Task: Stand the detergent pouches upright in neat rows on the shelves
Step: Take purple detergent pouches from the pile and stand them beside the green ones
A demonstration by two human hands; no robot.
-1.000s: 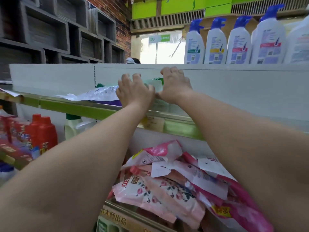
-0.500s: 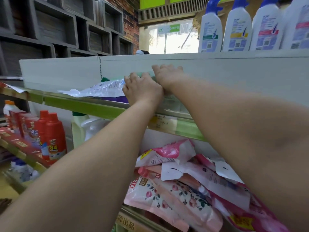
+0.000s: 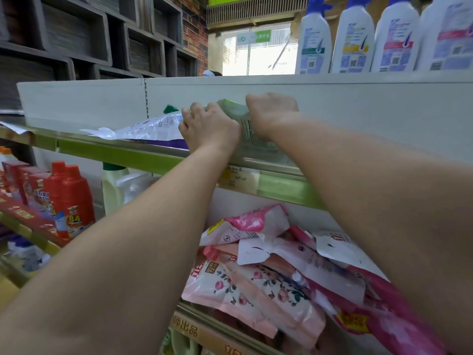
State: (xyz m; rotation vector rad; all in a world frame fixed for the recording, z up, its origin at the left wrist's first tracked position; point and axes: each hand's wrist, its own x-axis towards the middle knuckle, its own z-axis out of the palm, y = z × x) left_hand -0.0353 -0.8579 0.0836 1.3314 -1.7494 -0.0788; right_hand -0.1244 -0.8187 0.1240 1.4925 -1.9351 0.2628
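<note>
Two hands of mine are on one green detergent pouch (image 3: 239, 116) in the upper middle of the frame. My left hand (image 3: 208, 128) holds its left side, with the fingers curled over the top edge of the pouch. My right hand (image 3: 271, 111) holds its right side, and its fingers are curled over the top and go behind the pouch, so I cannot see the fingertips. Between the two hands the pouch stands almost upright on the upper shelf (image 3: 158, 160), close to the white back panel (image 3: 358, 108), and its printed back side faces me.

Just left of my left hand, a white and purple pouch (image 3: 143, 129) lies flat on the same shelf, and a dark green cap (image 3: 170, 108) shows behind it. The front edge of this shelf is a green strip with a paper price tag (image 3: 239, 176) under my wrists.

On the lower shelf, in the lower middle and lower right of the frame, several pink pouches (image 3: 258, 285) with a rose print lie in a loose heap, on top of each other and not upright. At the left of the frame, red bottles (image 3: 73, 198) stand in a row, with a pale jug (image 3: 112, 188) just beside them. Along the top right, white bottles with blue caps (image 3: 355, 39) stand in a row above the back panel.
</note>
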